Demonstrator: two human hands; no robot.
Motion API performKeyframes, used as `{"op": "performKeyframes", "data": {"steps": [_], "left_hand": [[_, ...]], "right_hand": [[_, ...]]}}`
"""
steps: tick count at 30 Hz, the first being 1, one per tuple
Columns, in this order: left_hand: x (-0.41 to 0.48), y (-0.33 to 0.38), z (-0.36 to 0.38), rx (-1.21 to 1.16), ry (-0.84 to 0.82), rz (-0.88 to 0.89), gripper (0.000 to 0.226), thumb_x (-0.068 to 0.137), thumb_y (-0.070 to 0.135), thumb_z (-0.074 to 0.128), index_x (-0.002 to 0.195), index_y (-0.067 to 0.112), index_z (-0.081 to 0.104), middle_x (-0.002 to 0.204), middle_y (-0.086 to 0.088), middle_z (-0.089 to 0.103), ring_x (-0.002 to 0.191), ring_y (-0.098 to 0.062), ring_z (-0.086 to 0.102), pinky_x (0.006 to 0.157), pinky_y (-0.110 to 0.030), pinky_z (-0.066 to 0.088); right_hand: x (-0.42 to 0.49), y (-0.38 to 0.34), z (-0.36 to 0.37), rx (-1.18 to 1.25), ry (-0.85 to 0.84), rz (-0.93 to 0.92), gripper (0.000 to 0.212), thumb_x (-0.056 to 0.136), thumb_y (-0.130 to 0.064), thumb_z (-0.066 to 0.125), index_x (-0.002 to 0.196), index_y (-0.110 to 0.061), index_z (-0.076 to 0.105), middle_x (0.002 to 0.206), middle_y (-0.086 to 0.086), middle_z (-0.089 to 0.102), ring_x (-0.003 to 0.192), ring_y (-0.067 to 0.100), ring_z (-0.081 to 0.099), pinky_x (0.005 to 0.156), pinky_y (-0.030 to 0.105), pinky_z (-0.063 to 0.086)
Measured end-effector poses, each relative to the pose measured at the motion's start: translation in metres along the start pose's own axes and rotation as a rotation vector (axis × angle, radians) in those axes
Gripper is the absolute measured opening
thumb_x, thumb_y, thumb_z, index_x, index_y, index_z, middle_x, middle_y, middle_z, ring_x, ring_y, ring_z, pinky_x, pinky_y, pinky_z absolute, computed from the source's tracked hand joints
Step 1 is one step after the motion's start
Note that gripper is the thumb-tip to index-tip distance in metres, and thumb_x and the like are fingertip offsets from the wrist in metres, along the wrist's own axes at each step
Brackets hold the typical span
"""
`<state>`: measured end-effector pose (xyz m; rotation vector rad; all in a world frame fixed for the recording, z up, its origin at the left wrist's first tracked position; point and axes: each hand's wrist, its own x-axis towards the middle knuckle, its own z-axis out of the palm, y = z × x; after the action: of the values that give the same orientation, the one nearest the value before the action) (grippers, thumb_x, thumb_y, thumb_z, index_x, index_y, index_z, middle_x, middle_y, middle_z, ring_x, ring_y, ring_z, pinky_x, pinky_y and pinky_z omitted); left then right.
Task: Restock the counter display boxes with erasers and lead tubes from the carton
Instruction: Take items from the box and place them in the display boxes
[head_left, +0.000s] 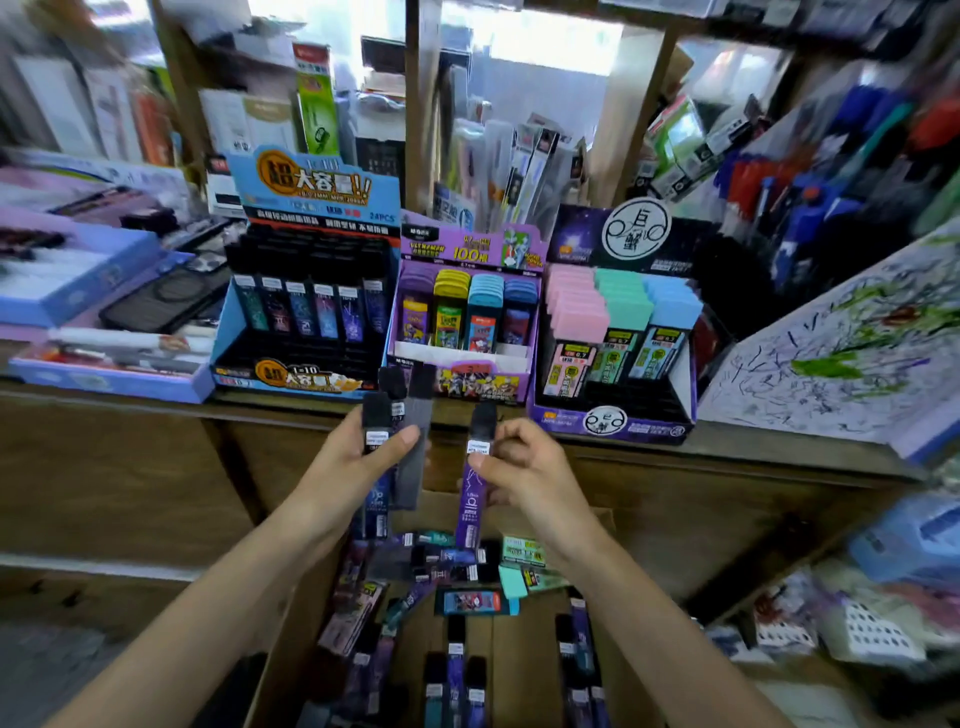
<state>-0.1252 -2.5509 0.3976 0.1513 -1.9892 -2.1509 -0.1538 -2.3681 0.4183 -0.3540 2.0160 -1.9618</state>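
Over the carton (524, 654), right fingers (511, 437) pinch a lead tube (470, 501) below its cap.

Glossy printed plastic is shown on the lead tubes (470, 499), their caps matt black. The carton (519, 665) is made of plain, matt brown cardboard. The display boxes (311, 182) are formed of shiny printed card, and the counter (130, 457) is built of dull, worn brown wood.

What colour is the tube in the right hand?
The tube in the right hand is purple with a black cap; head view.
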Motion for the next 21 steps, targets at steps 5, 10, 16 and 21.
{"op": "performKeyframes", "data": {"steps": [5, 10, 16, 21], "left_hand": [[0.021, 0.027, -0.003, 0.039, -0.047, 0.051, 0.025, 0.077, 0.029, 0.062, 0.102, 0.022, 0.058, 0.084, 0.008, 0.073, 0.078, -0.008, 0.069, 0.065, -0.017, 0.052], [0.04, 0.052, -0.001, 0.058, -0.034, 0.087, 0.047, 0.072, 0.036, 0.062, 0.115, 0.017, 0.057, 0.107, -0.002, 0.069, 0.103, -0.023, 0.063, 0.093, -0.043, 0.048], [0.046, 0.066, -0.022, 0.078, 0.02, 0.127, 0.031, 0.08, 0.027, 0.06, 0.111, 0.02, 0.059, 0.107, 0.002, 0.07, 0.104, -0.013, 0.063, 0.091, -0.031, 0.048], [0.041, 0.066, -0.065, 0.085, 0.113, 0.108, 0.028, 0.087, 0.018, 0.058, 0.115, 0.022, 0.057, 0.1, 0.012, 0.072, 0.091, 0.001, 0.066, 0.07, -0.013, 0.051]], "right_hand": [[0.02, -0.03, -0.006, 0.052, 0.016, -0.035, 0.003, 0.093, -0.014, 0.055, 0.091, -0.013, 0.053, 0.086, 0.001, 0.067, 0.084, 0.02, 0.064, 0.074, 0.039, 0.051], [0.033, -0.05, -0.023, 0.032, 0.026, -0.094, 0.003, 0.092, -0.013, 0.058, 0.091, -0.015, 0.055, 0.092, 0.008, 0.065, 0.08, 0.015, 0.066, 0.067, 0.028, 0.054], [0.058, -0.078, -0.014, -0.155, 0.049, -0.217, 0.011, 0.083, -0.019, 0.07, 0.085, -0.023, 0.059, 0.078, -0.002, 0.067, 0.074, 0.01, 0.064, 0.074, 0.032, 0.053], [0.088, -0.104, 0.027, -0.167, 0.029, -0.335, 0.017, 0.081, -0.014, 0.072, 0.084, -0.026, 0.06, 0.079, -0.007, 0.067, 0.066, 0.005, 0.064, 0.061, 0.017, 0.05]]}}
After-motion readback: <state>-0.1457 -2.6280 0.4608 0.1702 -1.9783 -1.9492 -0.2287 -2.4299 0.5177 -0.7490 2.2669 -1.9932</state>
